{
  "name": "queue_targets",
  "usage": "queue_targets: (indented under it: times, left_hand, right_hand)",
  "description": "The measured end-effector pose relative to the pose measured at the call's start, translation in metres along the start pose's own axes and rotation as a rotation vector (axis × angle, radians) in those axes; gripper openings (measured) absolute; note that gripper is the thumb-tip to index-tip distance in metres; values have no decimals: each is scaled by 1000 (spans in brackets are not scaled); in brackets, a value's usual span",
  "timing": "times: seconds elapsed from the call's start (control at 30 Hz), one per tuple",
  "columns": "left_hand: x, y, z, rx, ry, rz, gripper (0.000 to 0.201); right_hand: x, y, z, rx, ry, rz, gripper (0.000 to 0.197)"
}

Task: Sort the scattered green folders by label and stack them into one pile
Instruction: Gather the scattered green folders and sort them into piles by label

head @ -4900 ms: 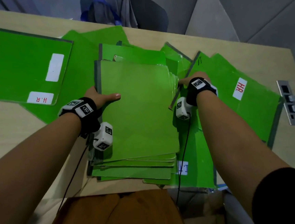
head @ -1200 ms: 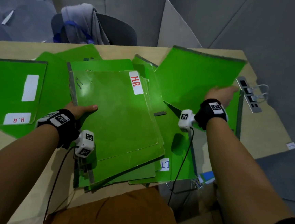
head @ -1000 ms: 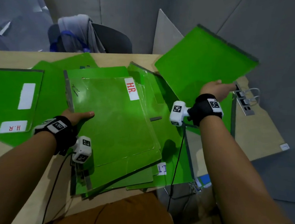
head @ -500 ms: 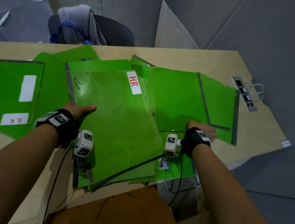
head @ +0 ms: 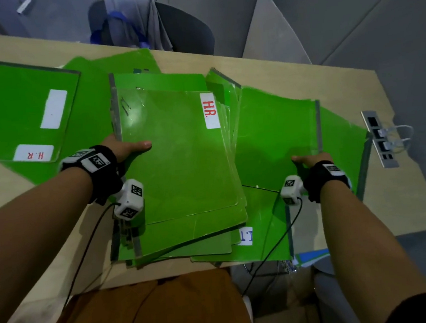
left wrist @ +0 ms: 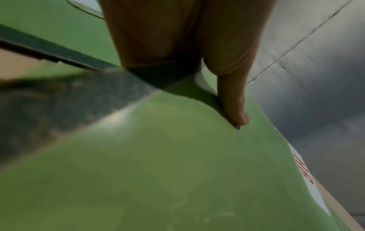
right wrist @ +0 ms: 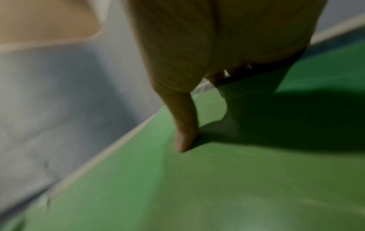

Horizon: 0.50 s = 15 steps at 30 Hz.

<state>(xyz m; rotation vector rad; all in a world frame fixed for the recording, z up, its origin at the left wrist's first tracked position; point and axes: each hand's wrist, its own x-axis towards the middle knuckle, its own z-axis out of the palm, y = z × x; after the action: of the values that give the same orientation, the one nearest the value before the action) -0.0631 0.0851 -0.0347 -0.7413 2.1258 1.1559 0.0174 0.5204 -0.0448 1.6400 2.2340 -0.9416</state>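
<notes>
**Folder brought down beside the pile**

Lowered from its raised tilt, the unlabelled folder [head: 276, 135] now lies right of the H.R. pile [head: 180, 159]. Right hand [head: 309, 159] pinches its near edge, seemingly thumb on top; left hand [head: 126, 149] clamps the pile's spine edge. Next: read its label, then slide it onto the pile squarely.

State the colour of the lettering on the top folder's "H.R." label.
Red, on a white label; clearest in the head view.
</notes>
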Motion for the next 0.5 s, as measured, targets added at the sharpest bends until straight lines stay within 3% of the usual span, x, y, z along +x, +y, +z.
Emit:
queue_targets:
  times: [0.13, 0.3, 0.5]
  left_hand:
    - [1, 0, -1, 17, -3, 3, 103]
    - [3, 0, 0, 17, 16, 0, 102]
    - [3, -2, -1, 32, 5, 21, 100]
  right_hand:
    - [-7, -12, -24, 122, 175, -130, 51]
    - [-36, -27, -42, 351, 408, -280, 26]
    - [-48, 17, -40, 532, 445, -107, 31]
